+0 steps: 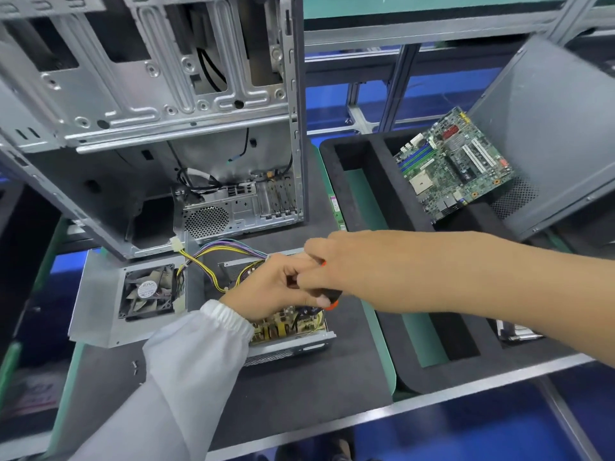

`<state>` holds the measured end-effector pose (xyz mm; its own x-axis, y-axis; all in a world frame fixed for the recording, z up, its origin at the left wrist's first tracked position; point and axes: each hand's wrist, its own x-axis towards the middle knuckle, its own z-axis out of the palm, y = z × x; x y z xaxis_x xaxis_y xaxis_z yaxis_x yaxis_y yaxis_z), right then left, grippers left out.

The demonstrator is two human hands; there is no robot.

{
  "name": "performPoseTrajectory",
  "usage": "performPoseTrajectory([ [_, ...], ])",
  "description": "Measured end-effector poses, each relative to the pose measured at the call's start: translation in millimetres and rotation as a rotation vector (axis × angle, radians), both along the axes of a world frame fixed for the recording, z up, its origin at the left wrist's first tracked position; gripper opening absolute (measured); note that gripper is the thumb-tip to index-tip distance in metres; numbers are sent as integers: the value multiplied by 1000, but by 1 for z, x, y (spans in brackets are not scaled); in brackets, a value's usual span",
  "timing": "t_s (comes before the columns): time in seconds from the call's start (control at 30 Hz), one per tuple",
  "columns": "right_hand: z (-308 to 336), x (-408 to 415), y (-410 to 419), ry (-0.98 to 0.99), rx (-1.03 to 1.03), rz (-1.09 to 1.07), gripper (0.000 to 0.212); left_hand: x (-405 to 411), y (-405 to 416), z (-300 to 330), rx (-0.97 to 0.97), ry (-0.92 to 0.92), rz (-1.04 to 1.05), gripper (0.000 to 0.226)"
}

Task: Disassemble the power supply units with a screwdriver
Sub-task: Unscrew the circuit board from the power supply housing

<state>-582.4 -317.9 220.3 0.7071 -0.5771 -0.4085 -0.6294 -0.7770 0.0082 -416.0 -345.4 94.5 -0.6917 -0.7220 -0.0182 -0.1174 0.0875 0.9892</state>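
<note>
An opened power supply unit (293, 341) lies on the dark mat, its yellow circuit board (286, 326) exposed. Its lid with a black fan (148, 292) lies flipped open to the left, joined by a bundle of coloured wires (213, 254). Both hands meet over the board. My right hand (336, 264) grips the black-and-orange handle of a screwdriver (331, 301), which points down into the unit. My left hand (269, 287), in a white sleeve, pinches the screwdriver beside the right hand's fingers. The screwdriver's tip is hidden.
An empty metal computer case (166, 128) stands behind the unit. Two loose screws (134, 367) lie on the mat at front left. At right, black foam trays (376, 194) hold a green motherboard (456, 168) and a grey side panel (549, 134). A metal table edge runs along the front.
</note>
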Motion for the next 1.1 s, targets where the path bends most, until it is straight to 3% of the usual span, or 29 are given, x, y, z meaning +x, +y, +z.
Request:
performPoseTrajectory([
  [0.1,-1,-1,0,-12,-29,-133,40,-3,2,-1,-6,40,2,26],
  [0.2,-4,3,6,40,-169,-236,47,-7,1,-4,-7,28,35,54],
  [0.3,-10,8,8,-12,-61,-241,27,-3,-2,2,28,24,-65,20],
  [0.37,-11,8,8,-44,13,-210,20,0,-2,6,17,15,-172,23],
  [0.5,-6,6,8,-23,71,-175,45,1,-7,16,-1,2,-327,47],
  [0.67,-1,7,5,124,103,-112,36,-2,-8,13,13,-40,-192,28],
  [0.8,6,14,7,129,46,-329,37,-10,-1,10,12,-18,-116,32],
  [0.9,3,19,9,267,-22,-252,27,-16,2,8,50,9,-113,37],
  [1.0,-1,14,11,295,-13,-212,44,-8,-4,9,93,39,-181,38],
  [1.1,-3,9,14,272,-82,-135,61,0,-9,8,91,29,-206,21],
])
